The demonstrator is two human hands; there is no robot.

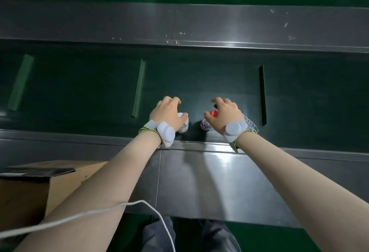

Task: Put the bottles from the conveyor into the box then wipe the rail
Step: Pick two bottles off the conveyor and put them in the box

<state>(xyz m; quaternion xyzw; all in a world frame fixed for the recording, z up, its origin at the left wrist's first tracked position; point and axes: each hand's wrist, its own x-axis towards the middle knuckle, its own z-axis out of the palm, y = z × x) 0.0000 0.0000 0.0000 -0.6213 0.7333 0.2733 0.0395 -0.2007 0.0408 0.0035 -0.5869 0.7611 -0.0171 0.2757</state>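
Observation:
Two small bottles stand on the dark green conveyor belt [99,92] near its front edge. My left hand [168,112] is curled over the top of the white-capped bottle [184,125]. My right hand [224,113] covers the red-capped bottle [208,121], its fingers around the cap. Whether either hand grips firmly is hard to tell. Something clear and ribbed, plastic by the look of it, [250,124] shows just right of my right wrist. A brown cardboard box [65,182] sits at the lower left, partly behind my left forearm. The steel rail [199,182] runs across in front of the belt.
A second steel rail [219,26] runs along the far side of the belt. Raised cleats [263,94] cross the belt at intervals. A white cable [99,210] drapes over my left forearm. Both wrists carry grey sensor bands.

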